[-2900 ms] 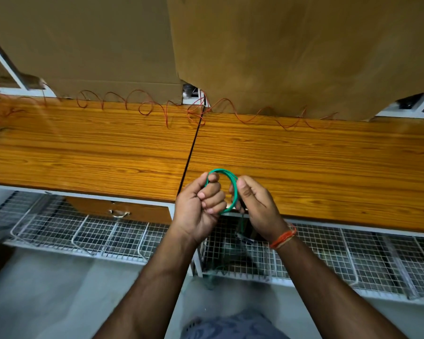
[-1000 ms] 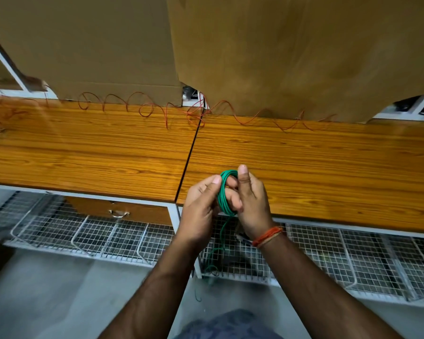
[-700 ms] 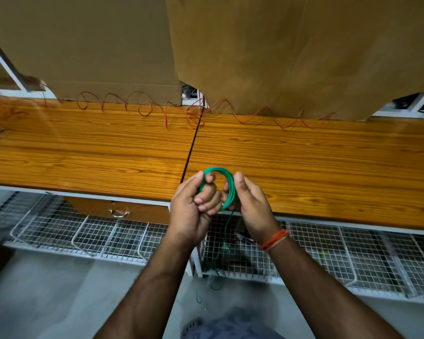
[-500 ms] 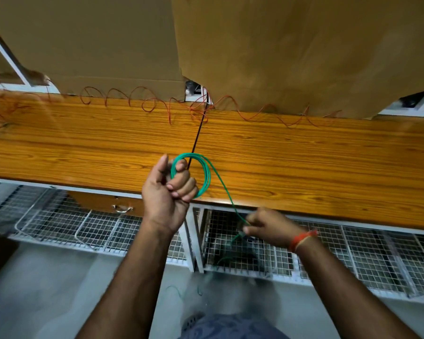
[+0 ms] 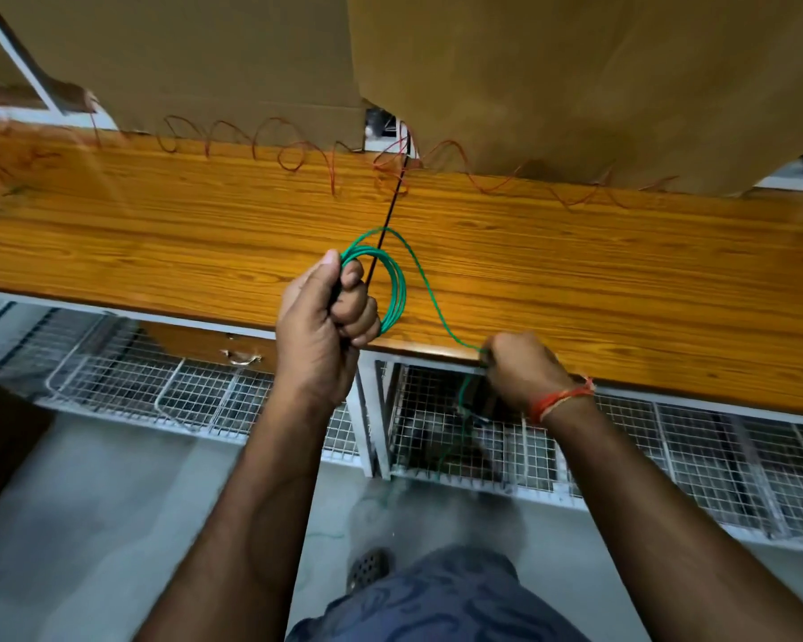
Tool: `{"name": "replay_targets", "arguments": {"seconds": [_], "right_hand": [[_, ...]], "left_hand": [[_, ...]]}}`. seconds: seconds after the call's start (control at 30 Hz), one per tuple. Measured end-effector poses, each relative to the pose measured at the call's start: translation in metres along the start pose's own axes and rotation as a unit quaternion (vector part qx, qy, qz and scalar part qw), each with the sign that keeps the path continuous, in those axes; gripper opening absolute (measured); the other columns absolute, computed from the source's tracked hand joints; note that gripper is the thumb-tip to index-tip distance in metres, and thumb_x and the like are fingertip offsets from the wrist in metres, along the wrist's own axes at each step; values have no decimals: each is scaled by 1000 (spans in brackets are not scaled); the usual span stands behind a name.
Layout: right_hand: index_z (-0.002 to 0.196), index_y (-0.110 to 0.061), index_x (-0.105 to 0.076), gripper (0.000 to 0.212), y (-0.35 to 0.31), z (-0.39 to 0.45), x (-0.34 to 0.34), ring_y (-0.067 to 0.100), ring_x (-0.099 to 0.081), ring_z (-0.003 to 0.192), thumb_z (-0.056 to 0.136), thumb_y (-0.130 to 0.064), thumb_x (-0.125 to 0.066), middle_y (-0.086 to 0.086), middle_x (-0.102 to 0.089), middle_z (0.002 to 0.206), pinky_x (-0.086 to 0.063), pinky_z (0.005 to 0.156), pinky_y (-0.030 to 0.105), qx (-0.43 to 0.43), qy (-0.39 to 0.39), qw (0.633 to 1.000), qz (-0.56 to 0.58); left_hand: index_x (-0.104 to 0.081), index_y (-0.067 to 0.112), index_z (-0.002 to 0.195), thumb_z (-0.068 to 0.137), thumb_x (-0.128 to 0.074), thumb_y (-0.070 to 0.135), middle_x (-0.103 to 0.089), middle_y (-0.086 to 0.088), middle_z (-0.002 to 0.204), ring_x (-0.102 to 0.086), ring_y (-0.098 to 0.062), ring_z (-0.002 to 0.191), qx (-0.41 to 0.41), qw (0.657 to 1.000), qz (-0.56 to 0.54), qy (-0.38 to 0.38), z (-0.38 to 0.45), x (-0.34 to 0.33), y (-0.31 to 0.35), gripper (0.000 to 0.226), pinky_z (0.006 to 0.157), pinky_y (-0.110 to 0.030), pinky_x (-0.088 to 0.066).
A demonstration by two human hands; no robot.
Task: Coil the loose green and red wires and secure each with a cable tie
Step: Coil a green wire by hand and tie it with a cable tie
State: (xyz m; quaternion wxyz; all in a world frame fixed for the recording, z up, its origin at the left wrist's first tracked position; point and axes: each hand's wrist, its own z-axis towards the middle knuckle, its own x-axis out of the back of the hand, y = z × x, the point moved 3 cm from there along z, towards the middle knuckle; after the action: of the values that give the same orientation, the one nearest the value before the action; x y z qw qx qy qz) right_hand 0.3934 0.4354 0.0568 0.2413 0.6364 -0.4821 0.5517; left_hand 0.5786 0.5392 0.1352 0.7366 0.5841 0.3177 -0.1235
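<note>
Head view: left hand (image 5: 318, 317) grips the green wire (image 5: 392, 289) coil above the desk's (image 5: 622, 271) front edge; right hand (image 5: 520, 366) pinches its free strand lower right, nearer for the next wrap. Red wire (image 5: 293, 152) lies along the back edge.

Wooden bench (image 5: 622, 280), wire mesh shelves (image 5: 195, 396) beneath, cardboard sheets (image 5: 576, 85) behind, grey floor (image 5: 89, 525)

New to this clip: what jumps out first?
The green wire coil, gripped in the left hand above the wooden bench's front edge. One strand runs from it down to the right hand, which pinches it at the bench edge. Behind, the loose red wire straggles along the back of the bench.
</note>
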Motion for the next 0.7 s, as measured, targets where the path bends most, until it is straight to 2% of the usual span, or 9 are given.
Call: {"name": "replay_targets", "arguments": {"seconds": [0.03, 0.1, 0.17, 0.2, 0.27, 0.33, 0.4, 0.53, 0.7], "right_hand": [[99, -17, -69, 17, -11, -2, 3, 22, -63, 82, 104, -13, -53, -2, -62, 83, -42, 67, 25, 43, 43, 991, 119], [101, -19, -70, 19, -30, -12, 5, 18, -71, 85, 107, -19, -52, 1, -72, 93, -51, 69, 24, 146, -41, 917, 369], [102, -3, -69, 23, -34, -30, 2, 21, -73, 83, 107, -13, -50, 12, -74, 93, -56, 67, 25, 151, -232, 877, 393], [97, -1, -69, 23, -27, -31, 2, 25, -74, 82, 107, -10, -50, 14, -73, 90, -58, 66, 26, 140, -285, 899, 302], [84, -12, -68, 21, 0, -18, 9, 28, -72, 81, 102, -14, -58, 11, -72, 86, -55, 64, 28, 87, -225, 968, 64], [83, -15, -69, 16, 18, -5, 21, 26, -67, 82, 96, -23, -64, 5, -71, 84, -45, 65, 25, 36, -102, 993, -54], [82, -24, -69, 16, 19, -2, 22, 21, -62, 88, 95, -32, -66, -4, -65, 78, -40, 71, 25, 56, -78, 995, -3], [72, -35, -61, 25, 17, 0, 11, 22, -49, 115, 97, -39, -65, 0, -56, 108, -39, 103, 36, 130, -18, 989, 65], [95, -26, -67, 6, 33, -11, 0, 12, -67, 78, 98, -20, -66, -6, -70, 82, -55, 73, 39, 146, 69, 908, 387]], "left_hand": [[-43, 16, 80, 110, -29, 28, -12, 9, 53, -8, -8, 42, -1, 1000, -6, 4, 0, 0, -1, 35, 40, -22, -12], [-43, 16, 80, 110, -27, 28, -12, 9, 53, -7, -9, 43, -8, 1000, -13, 9, 3, -1, 1, 36, 41, -23, -11], [-44, 16, 79, 110, -27, 28, -16, 12, 49, -8, -9, 42, -18, 999, -22, 17, 7, -2, 6, 37, 40, -22, -13], [-44, 17, 79, 111, -28, 27, -20, 14, 47, -9, -8, 41, -22, 999, -27, 22, 8, -2, 8, 37, 40, -22, -15], [-45, 17, 78, 111, -29, 27, -23, 14, 46, -12, -5, 39, -25, 999, -35, 25, 10, -2, 10, 38, 39, -21, -16], [-45, 18, 78, 111, -29, 28, -21, 14, 47, -11, -6, 40, -22, 999, -29, 25, 13, -3, 5, 38, 39, -21, -15], [-45, 17, 80, 111, -30, 28, -24, 15, 46, -11, -7, 41, -15, 1000, -17, 21, 13, -5, -1, 36, 41, -22, -13], [-45, 20, 80, 110, -30, 32, -27, 14, 45, -21, -1, 36, 18, 996, -87, 27, 17, -8, -8, 35, 39, -19, -20], [-45, 21, 78, 110, -32, 32, -28, 9, 47, -25, -3, 38, 1, 976, -192, 104, 24, 14, -1, 35, 42, -18, -25]]}}
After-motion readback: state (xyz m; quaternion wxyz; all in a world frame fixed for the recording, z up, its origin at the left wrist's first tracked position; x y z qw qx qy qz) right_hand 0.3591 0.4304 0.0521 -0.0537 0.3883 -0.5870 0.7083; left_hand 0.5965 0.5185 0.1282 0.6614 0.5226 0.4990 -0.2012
